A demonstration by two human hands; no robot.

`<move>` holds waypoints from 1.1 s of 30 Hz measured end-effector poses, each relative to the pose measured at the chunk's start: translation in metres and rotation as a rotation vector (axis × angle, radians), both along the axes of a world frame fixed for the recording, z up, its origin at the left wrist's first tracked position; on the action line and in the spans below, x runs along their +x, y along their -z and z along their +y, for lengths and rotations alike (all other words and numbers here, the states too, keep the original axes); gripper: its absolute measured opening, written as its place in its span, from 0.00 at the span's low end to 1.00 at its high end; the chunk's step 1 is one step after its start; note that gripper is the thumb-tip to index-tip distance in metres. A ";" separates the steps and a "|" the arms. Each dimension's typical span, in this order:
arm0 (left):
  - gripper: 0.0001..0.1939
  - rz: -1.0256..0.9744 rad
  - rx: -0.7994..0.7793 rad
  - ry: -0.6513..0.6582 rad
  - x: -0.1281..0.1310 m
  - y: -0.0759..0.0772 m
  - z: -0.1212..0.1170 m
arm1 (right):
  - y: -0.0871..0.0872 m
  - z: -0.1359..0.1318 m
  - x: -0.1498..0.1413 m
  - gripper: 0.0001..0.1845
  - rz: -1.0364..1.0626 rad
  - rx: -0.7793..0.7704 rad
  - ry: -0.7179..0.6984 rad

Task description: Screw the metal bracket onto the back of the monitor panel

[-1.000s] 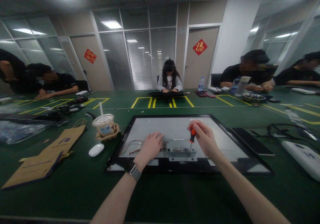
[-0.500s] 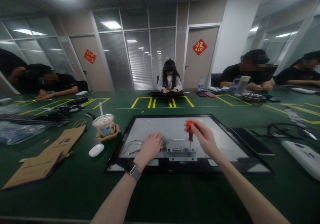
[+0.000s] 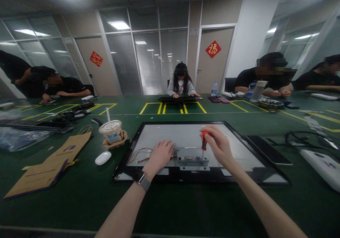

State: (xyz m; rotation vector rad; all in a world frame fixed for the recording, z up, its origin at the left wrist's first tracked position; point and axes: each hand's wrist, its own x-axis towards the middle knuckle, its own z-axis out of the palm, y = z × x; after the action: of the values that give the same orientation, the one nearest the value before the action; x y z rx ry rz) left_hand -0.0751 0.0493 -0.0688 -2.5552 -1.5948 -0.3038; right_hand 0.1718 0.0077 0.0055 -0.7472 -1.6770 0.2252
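Observation:
My right hand (image 3: 219,144) grips an orange-and-black screwdriver (image 3: 204,141), its shaft pointing down to the right end of a metal bracket (image 3: 193,163). A row of connectors shows in that bracket, which sits on the pale back of a flat display panel (image 3: 233,135) with a black frame. Fingers stretched out, my left hand (image 3: 160,155) rests on the panel left of the bracket, holding nothing. Thin coloured wires (image 3: 142,154) run out beside it. A watch is on my left wrist.
Left of the panel stand a drink cup with a straw (image 3: 111,131), a white mouse (image 3: 103,158) and a brown paper bag (image 3: 57,160). A black phone-like slab (image 3: 267,149) and a white device (image 3: 321,167) lie at right. Several people sit around the green table (image 3: 170,209).
The screwdriver's handle leans slightly further right, and my right hand has shifted a little with it. My left hand stays put. Across the table, a person's hand has moved outward to the right.

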 end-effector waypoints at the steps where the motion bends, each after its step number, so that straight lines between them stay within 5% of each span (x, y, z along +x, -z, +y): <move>1: 0.19 0.003 0.001 0.002 0.000 0.000 0.000 | 0.000 -0.001 0.000 0.10 0.006 -0.028 -0.049; 4: 0.19 0.010 0.000 0.004 -0.001 0.001 0.001 | 0.002 -0.002 -0.001 0.12 0.019 -0.086 -0.113; 12: 0.19 -0.005 0.009 0.002 -0.001 0.001 0.001 | 0.003 0.003 -0.004 0.04 -0.013 0.077 0.123; 19: 0.19 -0.002 -0.001 0.005 -0.001 0.001 0.000 | 0.002 -0.001 -0.002 0.11 -0.023 0.038 0.045; 33: 0.20 0.009 -0.007 -0.007 0.000 0.001 0.001 | 0.003 0.004 -0.004 0.05 0.130 -0.010 0.098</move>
State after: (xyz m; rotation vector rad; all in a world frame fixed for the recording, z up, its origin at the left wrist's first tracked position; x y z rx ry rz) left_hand -0.0748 0.0500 -0.0699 -2.5520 -1.6043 -0.2856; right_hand 0.1681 0.0118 0.0024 -0.8032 -1.5132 0.2097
